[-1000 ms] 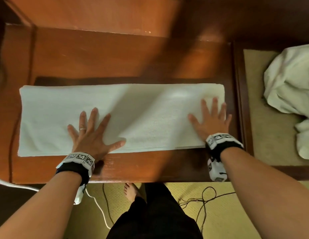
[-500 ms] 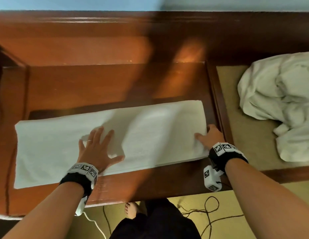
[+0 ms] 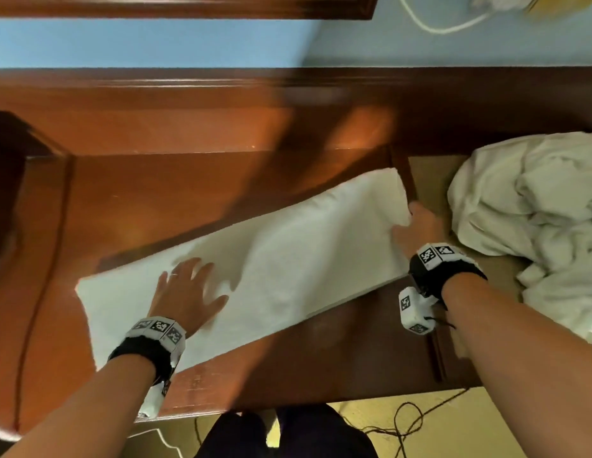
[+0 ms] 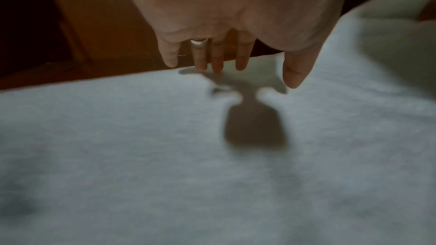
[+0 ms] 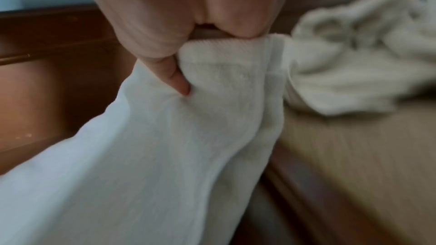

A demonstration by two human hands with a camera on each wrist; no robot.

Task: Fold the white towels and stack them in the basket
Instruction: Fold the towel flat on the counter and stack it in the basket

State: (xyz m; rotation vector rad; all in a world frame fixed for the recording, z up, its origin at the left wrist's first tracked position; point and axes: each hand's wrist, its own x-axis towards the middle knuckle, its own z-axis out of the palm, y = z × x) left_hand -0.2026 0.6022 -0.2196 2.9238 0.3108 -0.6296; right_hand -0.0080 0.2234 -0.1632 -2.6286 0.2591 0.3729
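**Right end pinched up, ready to fold across**

From the head camera, the long white towel (image 3: 255,256) lies flat on the wooden tabletop (image 3: 189,180), already folded into a narrow strip. My left hand (image 3: 185,292) rests on it near its left end with fingers spread and straight. My right hand (image 3: 417,229) is at the strip's right end, fingers curled under the edge. A heap of unfolded towels (image 3: 535,219) sits to the right on a tan surface. No basket is in view.

At my left wrist, the fingers (image 4: 217,57) reach down onto the towel (image 4: 165,156) — flat, gripping nothing.

At my right wrist, the thumb (image 5: 174,75) and fingers pinch the layered end of the towel (image 5: 165,137), which is raised off the tabletop; the heap (image 5: 354,62) blurs behind.

I judge this to be the crosswise fold. Next I should carry the pinched end leftward over the strip, keep the layers together, and align the edges while my left hand anchors the cloth.
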